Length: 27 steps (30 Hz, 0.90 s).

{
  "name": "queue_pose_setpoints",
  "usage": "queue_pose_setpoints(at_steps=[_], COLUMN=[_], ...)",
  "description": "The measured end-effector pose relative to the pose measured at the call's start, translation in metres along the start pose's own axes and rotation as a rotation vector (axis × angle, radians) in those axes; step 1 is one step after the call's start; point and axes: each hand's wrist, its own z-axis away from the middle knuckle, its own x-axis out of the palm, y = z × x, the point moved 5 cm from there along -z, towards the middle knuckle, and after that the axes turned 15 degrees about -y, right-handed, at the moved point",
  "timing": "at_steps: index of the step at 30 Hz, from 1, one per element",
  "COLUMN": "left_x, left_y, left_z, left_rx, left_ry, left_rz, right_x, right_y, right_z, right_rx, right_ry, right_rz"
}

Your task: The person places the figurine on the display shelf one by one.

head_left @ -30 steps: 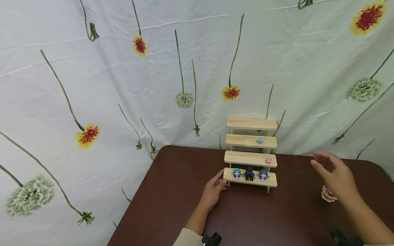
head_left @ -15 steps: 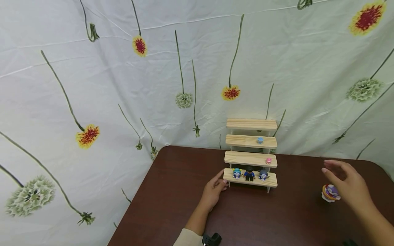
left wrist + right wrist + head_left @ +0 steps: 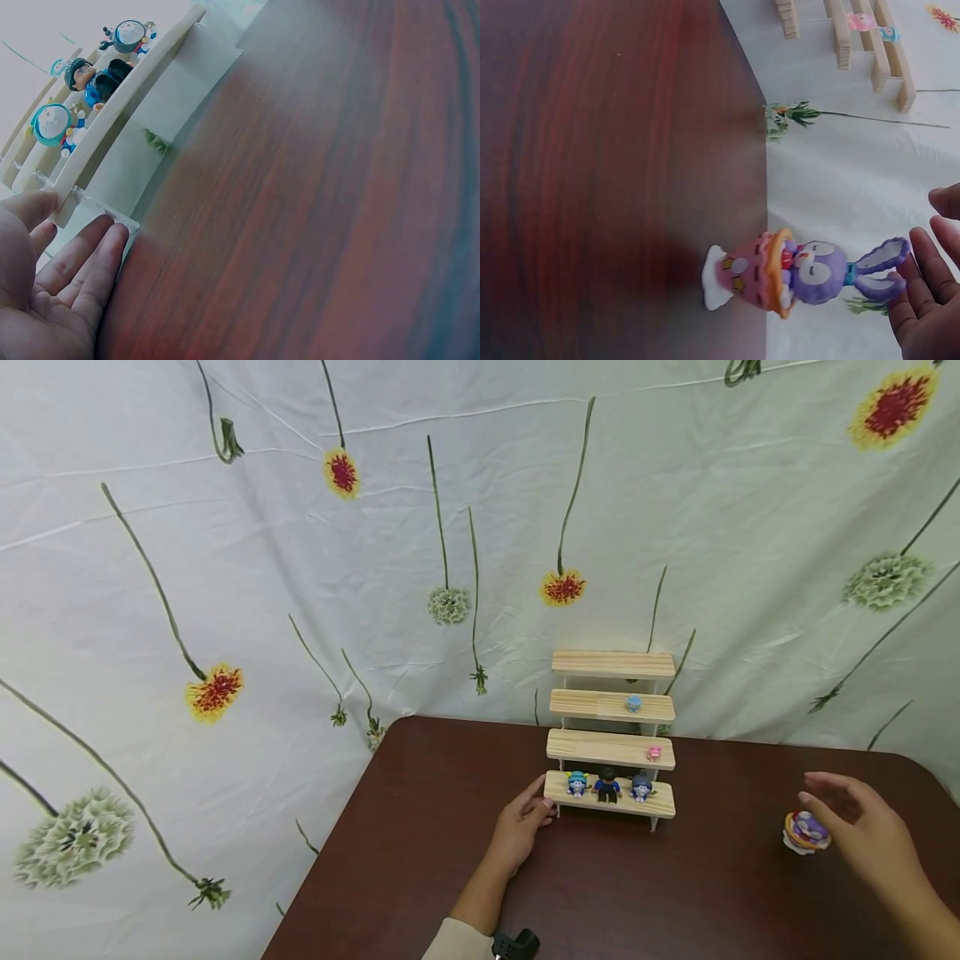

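Observation:
My left hand point(image 3: 519, 824) grips the near left end of the lowest board of a four-tier wooden display shelf point(image 3: 611, 745). In the left wrist view, the thumb lies at the board's end and the other fingers point(image 3: 109, 232) reach the clear leg below. Three small figures stand on that board; the middle one, a black-haired figure point(image 3: 607, 784), wears blue and black. On the right, my right hand point(image 3: 870, 831) hovers with fingers apart, holding nothing. Just left of it stands a purple bunny figurine point(image 3: 817, 274) in a pink cup, its ears close to my fingertips.
Higher on the shelf sit a pink figure point(image 3: 655, 752) and a blue figure point(image 3: 633, 702). A dark brown table point(image 3: 420, 835) lies under everything. Behind it hangs a white flower-print cloth point(image 3: 480, 635), close to the shelf's back.
My right hand has moved right and toward me, past the bunny figurine, which now shows more fully. The left hand and the shelf have stayed in place.

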Motion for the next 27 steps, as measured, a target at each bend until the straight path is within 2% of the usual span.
queue_pose_setpoints(at_steps=[8, 17, 22, 27], left_x=[0.0, 0.0, -0.001, -0.001], left_y=[0.0, 0.0, 0.0, -0.001], left_z=[0.0, 0.0, 0.0, -0.001], left_rx=[0.009, 0.013, 0.008, 0.018], left_ry=[0.002, 0.002, 0.005, 0.004], left_rz=[0.007, 0.015, 0.006, 0.003], right_x=[0.007, 0.015, 0.019, 0.021], right_y=[0.013, 0.03, 0.041, 0.049], right_z=[0.007, 0.013, 0.013, 0.013], right_rx=[0.01, 0.081, 0.141, 0.211], right_ry=[0.027, 0.021, -0.038, -0.087], right_rz=[-0.021, -0.071, -0.065, -0.003])
